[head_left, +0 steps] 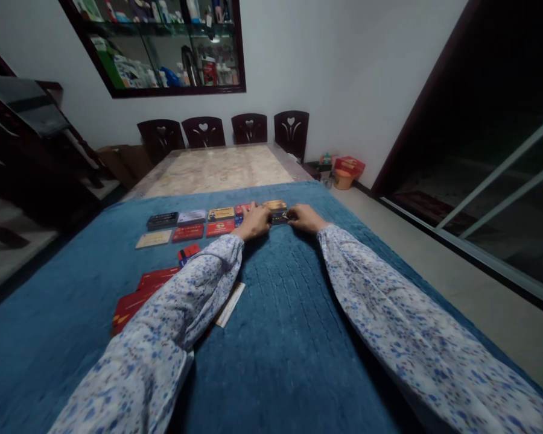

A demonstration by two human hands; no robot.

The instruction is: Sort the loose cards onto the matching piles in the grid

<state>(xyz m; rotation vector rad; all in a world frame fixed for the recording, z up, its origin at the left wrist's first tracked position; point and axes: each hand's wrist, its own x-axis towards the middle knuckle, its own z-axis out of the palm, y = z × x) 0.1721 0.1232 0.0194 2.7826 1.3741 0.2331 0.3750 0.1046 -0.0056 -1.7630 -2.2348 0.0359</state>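
Arrangement of cards in two rows on a blue cloth (271,361), with both hands of the person at the right-hand end. The left hand (254,222) and the right hand (304,217) stand at opposite ends of a dark card (279,217), the last on the right in the nearer row. The fingers of both hands are bent in close to its ends; from where I stand, I cannot tell whether either hand grips the card or merely touches it. Just beyond it lies a gold card (275,205), which closes the farther row. Leftward, that row continues with a bright red card (241,209), partly hidden by the left hand, then a yellow card (221,213), a silvery card (192,216) and a black card (163,220). In the nearer row, a blue card (239,221) shows beside the left hand, followed by two red cards (220,227) and a cream card (154,239). Nearer the person, a red-and-blue piece (188,253), flat red items (129,308) and a pale strip (230,306) lie about the left sleeve (163,325), which partly covers them. Beyond the cloth, the marbled tabletop (221,166) extends toward four dark chairs (204,131) with heart-shaped cutouts.
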